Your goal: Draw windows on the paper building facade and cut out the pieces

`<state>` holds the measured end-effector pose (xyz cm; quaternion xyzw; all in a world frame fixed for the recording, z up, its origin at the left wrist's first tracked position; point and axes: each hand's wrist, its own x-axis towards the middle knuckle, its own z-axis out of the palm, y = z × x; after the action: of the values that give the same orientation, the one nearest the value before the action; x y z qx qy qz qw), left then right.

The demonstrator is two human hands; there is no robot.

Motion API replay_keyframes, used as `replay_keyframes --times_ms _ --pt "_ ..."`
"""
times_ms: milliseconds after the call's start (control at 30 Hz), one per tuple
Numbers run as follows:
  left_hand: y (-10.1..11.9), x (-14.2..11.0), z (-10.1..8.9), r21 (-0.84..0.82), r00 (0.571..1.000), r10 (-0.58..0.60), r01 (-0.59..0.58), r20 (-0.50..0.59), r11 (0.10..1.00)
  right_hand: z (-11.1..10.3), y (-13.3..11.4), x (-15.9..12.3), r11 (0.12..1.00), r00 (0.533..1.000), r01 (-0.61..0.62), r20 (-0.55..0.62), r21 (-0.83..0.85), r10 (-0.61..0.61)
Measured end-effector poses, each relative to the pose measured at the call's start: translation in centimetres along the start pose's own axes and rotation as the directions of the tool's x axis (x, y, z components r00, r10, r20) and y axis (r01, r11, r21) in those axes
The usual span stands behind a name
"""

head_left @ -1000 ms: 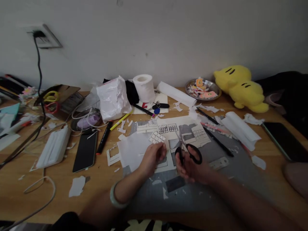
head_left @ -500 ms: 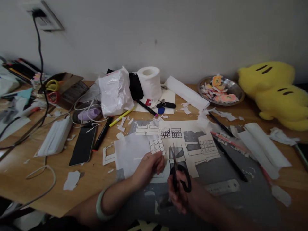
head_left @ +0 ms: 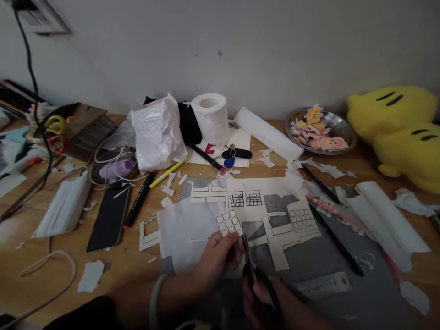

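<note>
A small white paper piece drawn with rows of black circles [head_left: 228, 222] is pinched between the thumb and fingers of my left hand [head_left: 222, 254]. My right hand [head_left: 263, 298] is closed around the black handles of a pair of scissors [head_left: 250, 263]. The blades point away from me, and their tips are close to the right edge of the circle-drawn piece; whether they touch it I cannot tell. Beneath both hands lie cut white sheets with drawn lines and circle grids [head_left: 275, 231], spread over a grey cutting mat [head_left: 326, 250].
A metal ruler [head_left: 323, 285] and a black pen [head_left: 337, 240] lie at the right. Leftward are a phone [head_left: 109, 219], a black marker [head_left: 139, 201] and paper scraps. Behind stand a toilet roll [head_left: 211, 121], a metal bowl of paper pieces [head_left: 345, 126] and yellow plush toys [head_left: 395, 133].
The scissors have come nearer to the circle-drawn paper, their tips now by its right edge. Both hands sit slightly lower in view, and the camera has shifted a little.
</note>
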<state>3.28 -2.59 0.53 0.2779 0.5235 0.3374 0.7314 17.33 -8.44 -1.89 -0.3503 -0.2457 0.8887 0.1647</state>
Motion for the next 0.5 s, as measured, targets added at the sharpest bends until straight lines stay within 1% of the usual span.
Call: replay_keyframes --times_ms 100,167,267,333,400,500 --pt "0.1 0.0 -0.5 -0.004 0.999 0.036 -0.036 0.004 0.999 0.1 -0.2 -0.4 1.000 0.998 -0.021 -0.061 0.000 0.021" --pt "0.1 -0.1 -0.6 -0.005 0.999 0.047 -0.047 0.002 0.999 0.0 -0.2 -0.6 1.000 0.997 -0.015 -0.075 0.008 0.015" --pt "0.1 -0.2 -0.7 -0.011 0.999 0.030 -0.030 0.011 0.999 -0.2 -0.2 -0.7 1.000 1.000 0.004 -0.031 0.015 -0.003" --pt "-0.1 -0.1 -0.8 -0.027 0.999 0.029 -0.029 0.029 0.999 -0.1 -0.4 -0.8 1.000 1.000 -0.007 -0.004 0.014 0.007" --pt "-0.3 -0.1 -0.9 -0.041 0.998 0.040 -0.038 0.053 0.998 0.3 -0.8 -0.9 0.999 0.999 -0.043 -0.028 0.016 0.043" --pt "-0.5 0.0 -1.0 -0.033 0.995 0.053 -0.050 0.085 0.998 0.8 -1.0 -1.0 0.998 0.998 -0.046 -0.040 0.044 0.048"
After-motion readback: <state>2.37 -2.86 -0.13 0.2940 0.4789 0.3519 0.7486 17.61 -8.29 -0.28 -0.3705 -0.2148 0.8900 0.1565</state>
